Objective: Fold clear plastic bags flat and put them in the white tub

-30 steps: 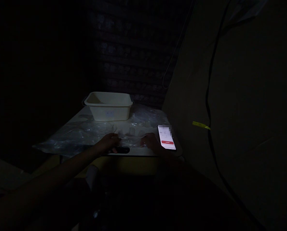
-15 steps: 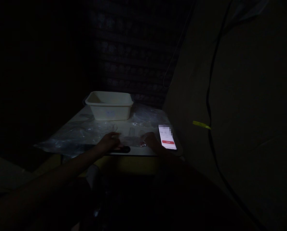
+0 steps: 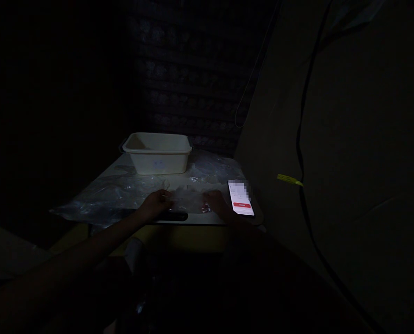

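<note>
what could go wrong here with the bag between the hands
The clear plastic bag between the left hand and right hand might slip or tear, its thin edges being hard to see in this dim light. The right hand is close to the lit phone and could knock it.

A thin, clear plastic film (image 3: 187,200), crumpled and glinting faintly in the dim light, lies low and roughly flat over the near part of the pale counter (image 3: 201,219), spread between the left hand (image 3: 155,204) and the right hand (image 3: 216,204). Its left edge is at the curled fingers of the left hand and its right edge is gathered at those of the right, where small bright creases show. It is see-through, and its exact outline is too dark to make out.
</note>
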